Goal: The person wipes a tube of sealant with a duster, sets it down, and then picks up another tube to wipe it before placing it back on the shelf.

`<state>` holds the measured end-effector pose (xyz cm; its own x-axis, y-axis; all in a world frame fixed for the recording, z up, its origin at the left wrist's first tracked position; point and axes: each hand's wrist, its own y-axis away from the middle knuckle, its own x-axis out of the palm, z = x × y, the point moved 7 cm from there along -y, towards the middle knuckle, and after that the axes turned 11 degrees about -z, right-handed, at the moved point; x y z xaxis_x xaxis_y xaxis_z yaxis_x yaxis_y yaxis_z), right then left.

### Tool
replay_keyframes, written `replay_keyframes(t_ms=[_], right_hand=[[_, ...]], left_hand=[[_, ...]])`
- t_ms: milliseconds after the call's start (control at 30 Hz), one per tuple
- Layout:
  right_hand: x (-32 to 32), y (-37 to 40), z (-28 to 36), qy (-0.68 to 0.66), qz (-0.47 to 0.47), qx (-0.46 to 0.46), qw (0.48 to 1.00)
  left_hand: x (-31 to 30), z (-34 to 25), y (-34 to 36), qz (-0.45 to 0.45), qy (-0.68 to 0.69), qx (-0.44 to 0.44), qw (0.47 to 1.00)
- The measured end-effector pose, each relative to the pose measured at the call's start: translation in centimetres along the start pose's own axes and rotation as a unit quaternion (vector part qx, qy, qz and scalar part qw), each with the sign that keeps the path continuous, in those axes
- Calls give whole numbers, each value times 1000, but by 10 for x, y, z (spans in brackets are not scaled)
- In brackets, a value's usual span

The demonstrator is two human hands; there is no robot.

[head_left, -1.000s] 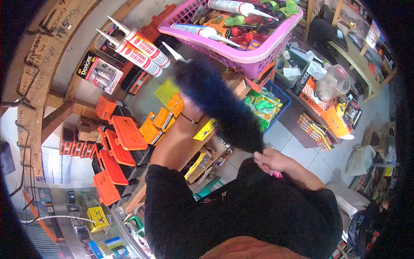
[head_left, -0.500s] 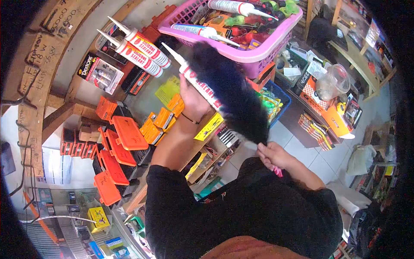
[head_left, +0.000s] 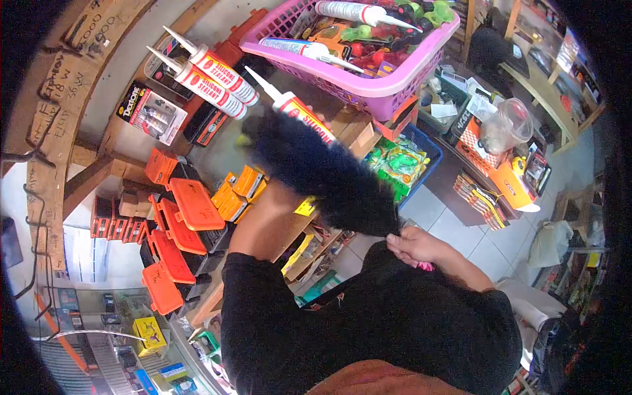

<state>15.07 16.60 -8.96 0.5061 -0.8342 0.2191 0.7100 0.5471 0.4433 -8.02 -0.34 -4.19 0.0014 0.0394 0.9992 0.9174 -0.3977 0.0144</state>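
A silicone sealant tube point(head_left: 304, 117) slants in front of me, its white nozzle pointing up and left. My left hand point(head_left: 280, 196) is closed around this tube, though the fingers are largely covered by a black fluffy duster point(head_left: 322, 168). The duster's bristles lie across the tube's lower part and my left wrist. On the duster's handle end, my right hand point(head_left: 415, 245) is closed; a bit of pink handle point(head_left: 426, 266) shows below the fist. Two more sealant tubes point(head_left: 214, 85) lie side by side up and left of my left hand.
A pink basket point(head_left: 368, 82) filled with assorted goods and more tubes stands ahead. Orange cases point(head_left: 196, 204) and small yellow-orange boxes point(head_left: 238, 187) sit at the left. A carded Dextone pack point(head_left: 153, 113) leans near the tubes. Goods and boxes point(head_left: 503, 178) stand at the right.
The duster has swept left and down, from the tube's right side to across its lower part and my left hand. The tube has moved only slightly.
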Motion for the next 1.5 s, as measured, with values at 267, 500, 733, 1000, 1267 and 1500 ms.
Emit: replay_keyframes(t_ms=[267,500,733,1000,1267,1500], right_hand=[[3,3,-6,-13,17,40,999],[-20,4,-4,-24,-73,35,996],[-23,-7,-5,-26,-72,19,997],[-14,-2,6,22,-53,11,998],[-4,4,14,1,9,43,999],[-20,9,13,-107,-19,43,993]], left_hand=[[30,16,8,11,-262,30,964],[44,20,15,-13,-241,43,970],[73,38,26,-97,-234,98,962],[42,17,8,-39,-245,35,968],[28,24,10,79,-165,-24,983],[76,37,24,109,-90,-33,989]])
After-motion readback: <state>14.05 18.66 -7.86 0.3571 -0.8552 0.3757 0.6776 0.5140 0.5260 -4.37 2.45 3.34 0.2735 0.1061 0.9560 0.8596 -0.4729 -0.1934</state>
